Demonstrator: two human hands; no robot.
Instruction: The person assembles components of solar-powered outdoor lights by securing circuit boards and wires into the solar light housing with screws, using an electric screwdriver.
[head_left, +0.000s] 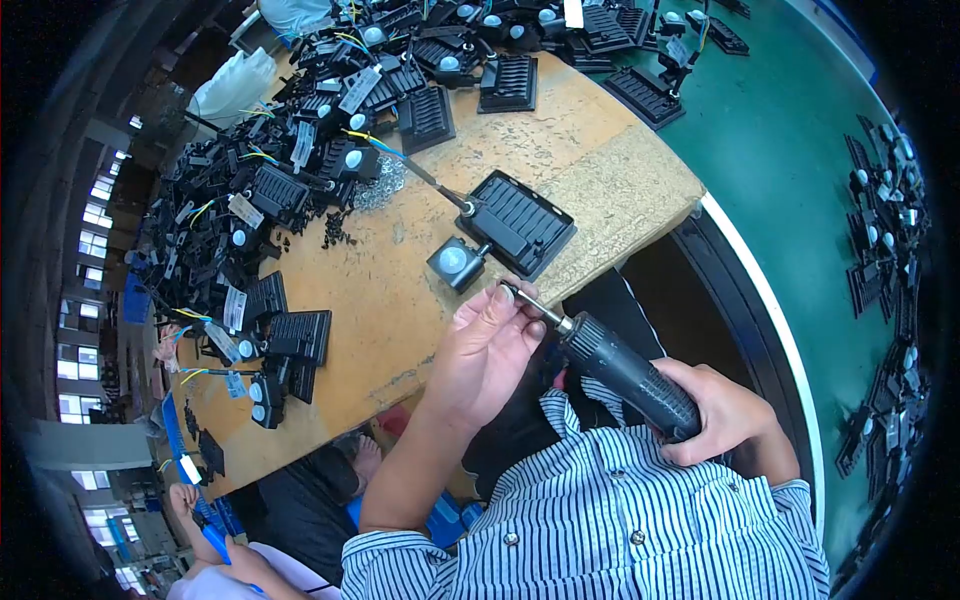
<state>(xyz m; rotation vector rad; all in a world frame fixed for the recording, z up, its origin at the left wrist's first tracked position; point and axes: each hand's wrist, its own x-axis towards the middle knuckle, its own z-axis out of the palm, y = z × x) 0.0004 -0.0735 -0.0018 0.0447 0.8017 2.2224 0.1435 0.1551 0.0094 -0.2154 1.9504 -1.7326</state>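
A black electric screwdriver [630, 375] is in my right hand [725, 415], its bit pointing up and left. The fingers of my left hand [490, 350] are pinched at the tip of the bit; anything small between them is too hidden to make out. Just beyond the fingertips, a black finned lamp housing [518, 222] lies on the wooden table [400, 300] near its edge. Joined to it is a black sensor unit with a white dome [453, 261]. A cable [420, 172] with coloured wire ends runs from the housing up to the left.
A heap of black lamp parts [275, 190] covers the table's left and far side, beside clear small pieces [382, 185]. More lamps [885, 240] lie along the green surface [760, 130] at right. A co-worker's hands [205, 520] hold a blue tool at lower left.
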